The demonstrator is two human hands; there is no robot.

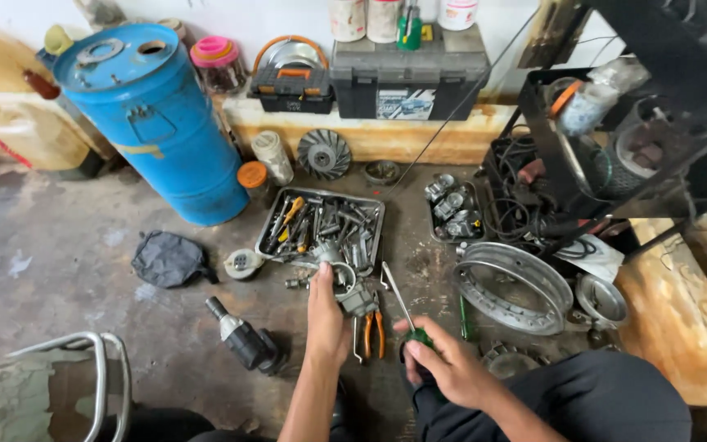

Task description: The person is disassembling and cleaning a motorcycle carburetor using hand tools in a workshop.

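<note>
Just below the tool tray (pixel 265 237), the left hand (pixel 326 319) grips a metal part (pixel 356 298) and the right hand (pixel 443 364) grips a screwdriver (pixel 398 299), which should stay straight.

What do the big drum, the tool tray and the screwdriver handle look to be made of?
Drum: probably steel, painted blue, with scuffed paint and bung holes on top. Tool tray: bare grey metal, dull and grimy. Screwdriver in the right hand: green handle, likely plastic; shiny metal shaft.

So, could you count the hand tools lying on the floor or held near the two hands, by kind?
Screwdriver, green handle, in right hand: 1
Pliers, orange handles: 1
Power drill, black: 1
Metal part at left hand: 1
Total: 4
</note>
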